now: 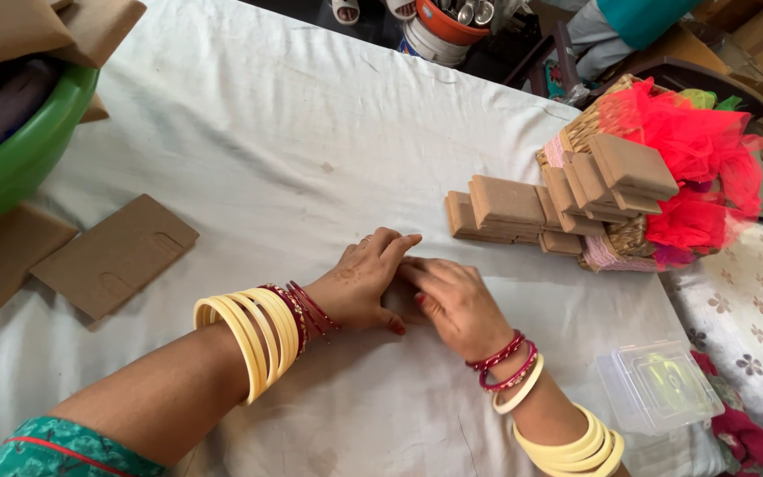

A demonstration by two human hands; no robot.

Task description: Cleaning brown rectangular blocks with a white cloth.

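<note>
A white cloth-covered table (284,132) carries flat brown cardboard pieces (115,254), a green tub (24,155), stacked brown cardboard blocks (505,210), a wicker basket (615,238) and a clear plastic box (658,386).

Cream and red bangles (262,331), green patterned sleeve (64,450).

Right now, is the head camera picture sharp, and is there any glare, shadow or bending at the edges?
Head view: the left hand and right hand on the white cloth are mostly sharp; soft, even light casts only a faint shadow under the wrists; the clear plastic box shows mild sheen; the red net fabric looks hazy; the green plastic tub curves slightly at the frame edge.
</note>
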